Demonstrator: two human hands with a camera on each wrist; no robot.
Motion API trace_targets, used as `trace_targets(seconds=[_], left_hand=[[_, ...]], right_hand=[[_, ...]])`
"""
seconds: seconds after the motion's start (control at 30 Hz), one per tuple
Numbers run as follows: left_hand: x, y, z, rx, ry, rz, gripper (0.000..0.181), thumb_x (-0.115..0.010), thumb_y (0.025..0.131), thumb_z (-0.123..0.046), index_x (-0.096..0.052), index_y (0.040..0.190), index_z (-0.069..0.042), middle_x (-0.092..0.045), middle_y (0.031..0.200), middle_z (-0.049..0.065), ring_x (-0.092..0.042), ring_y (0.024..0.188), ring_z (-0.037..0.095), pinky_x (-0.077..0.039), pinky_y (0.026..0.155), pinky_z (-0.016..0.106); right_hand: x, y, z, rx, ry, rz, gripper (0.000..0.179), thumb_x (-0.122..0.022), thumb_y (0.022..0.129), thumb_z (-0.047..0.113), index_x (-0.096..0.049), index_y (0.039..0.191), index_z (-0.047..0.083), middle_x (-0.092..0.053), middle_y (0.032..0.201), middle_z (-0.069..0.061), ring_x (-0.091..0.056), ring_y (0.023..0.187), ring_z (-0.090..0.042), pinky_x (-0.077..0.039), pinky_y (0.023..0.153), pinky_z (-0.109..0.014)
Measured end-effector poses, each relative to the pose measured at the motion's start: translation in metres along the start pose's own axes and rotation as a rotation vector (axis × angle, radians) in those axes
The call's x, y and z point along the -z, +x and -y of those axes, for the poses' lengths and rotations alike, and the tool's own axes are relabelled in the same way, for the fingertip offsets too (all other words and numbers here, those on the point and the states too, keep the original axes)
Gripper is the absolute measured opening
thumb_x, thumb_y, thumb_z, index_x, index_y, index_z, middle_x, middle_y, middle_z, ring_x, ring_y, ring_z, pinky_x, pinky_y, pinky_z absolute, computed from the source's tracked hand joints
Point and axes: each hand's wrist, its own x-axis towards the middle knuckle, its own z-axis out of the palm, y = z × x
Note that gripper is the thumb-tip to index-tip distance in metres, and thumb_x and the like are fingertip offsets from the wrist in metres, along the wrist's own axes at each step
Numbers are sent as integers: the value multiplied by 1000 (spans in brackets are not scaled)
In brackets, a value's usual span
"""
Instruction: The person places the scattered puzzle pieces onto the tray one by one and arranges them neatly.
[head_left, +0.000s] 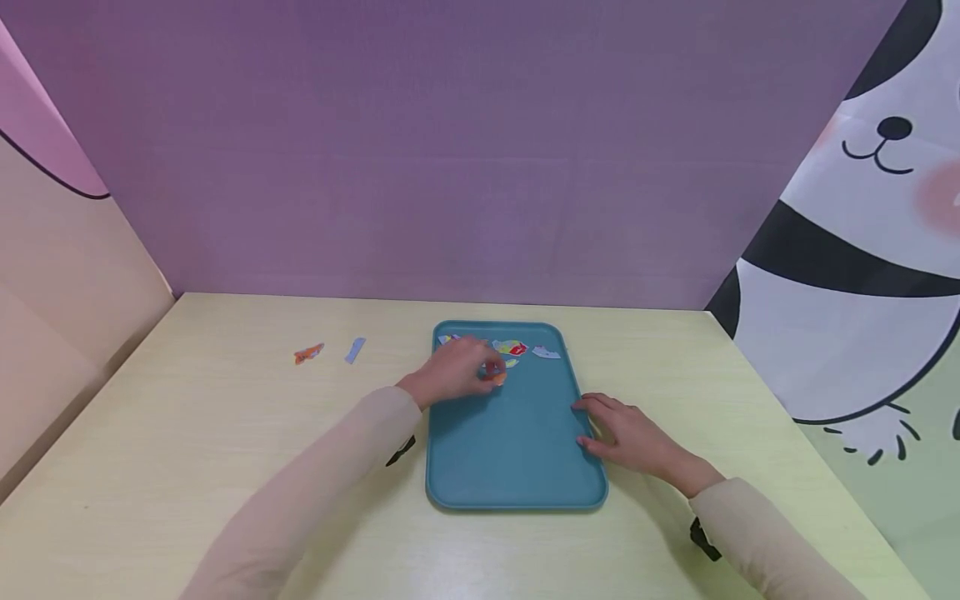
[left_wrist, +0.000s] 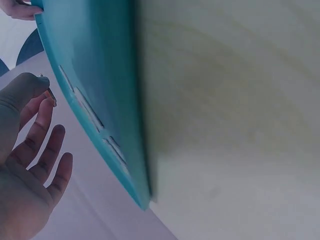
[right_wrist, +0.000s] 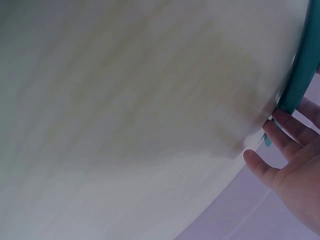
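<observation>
My left hand is over the upper left part of a blue-green tray. Between thumb and index finger it pinches a small orange paper piece; the left wrist view shows that piece edge-on, the other fingers spread loosely. Along the tray's far end lie several cut paper pieces: one red and yellow, one pale blue, others partly hidden behind my left hand. My right hand rests its fingertips against the tray's right rim, fingers relaxed and gripping nothing.
On the pale wooden table, left of the tray, lie an orange paper piece and a light blue strip. A purple backdrop stands behind the table, and a panda-printed panel stands at the right.
</observation>
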Motion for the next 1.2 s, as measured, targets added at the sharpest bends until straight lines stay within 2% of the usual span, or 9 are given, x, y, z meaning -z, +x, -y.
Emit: trace_targets(seconds=[0.2, 0.47, 0.63, 0.73, 0.87, 1.2], left_hand=[[2, 15, -8, 13, -17, 23, 17, -65, 82, -22, -69, 98, -20, -65, 87, -8, -54, 80, 7, -46, 71, 21], [2, 33, -18, 10, 4, 58, 6, -63, 83, -20, -68, 87, -21, -63, 83, -8, -51, 73, 8, -44, 66, 21], [0, 45, -25, 26, 3, 40, 14, -64, 82, -21, -70, 96, -19, -64, 85, -7, -52, 74, 7, -45, 68, 22], [-3, 52, -27, 53, 3, 38, 20, -64, 83, -23, -69, 102, -20, -65, 89, -7, -54, 78, 7, -47, 72, 22], [-8, 60, -29, 75, 9, 40, 19, -63, 84, -24, -69, 101, -21, -66, 94, -7, -57, 84, 7, -48, 77, 23], [-23, 70, -29, 93, 52, 32, 18, -62, 85, -26, -69, 102, -23, -66, 96, -7, -58, 86, 6, -48, 76, 22]], right_hand=[[-1, 0, 0, 2, 1, -8, 46, -64, 83, 26, -53, 120, 2, -52, 125, -19, -54, 112, -35, -45, 90, -50], [-1, -1, 1, 10, 5, -15, 46, -64, 83, 26, -53, 120, 2, -53, 124, -19, -55, 111, -34, -46, 90, -49], [0, -1, 1, 29, 2, -31, 45, -65, 82, 25, -53, 119, 2, -53, 123, -18, -55, 110, -33, -46, 90, -48], [0, -1, 0, 32, 2, -29, 45, -64, 83, 25, -53, 119, 2, -53, 123, -18, -55, 110, -33, -46, 90, -48], [1, -1, 0, 34, 6, -28, 44, -64, 83, 25, -53, 119, 2, -53, 123, -18, -55, 110, -33, -46, 89, -48], [1, -1, 0, 43, -7, -38, 44, -65, 82, 24, -54, 118, 2, -54, 122, -17, -56, 108, -32, -47, 89, -46]])
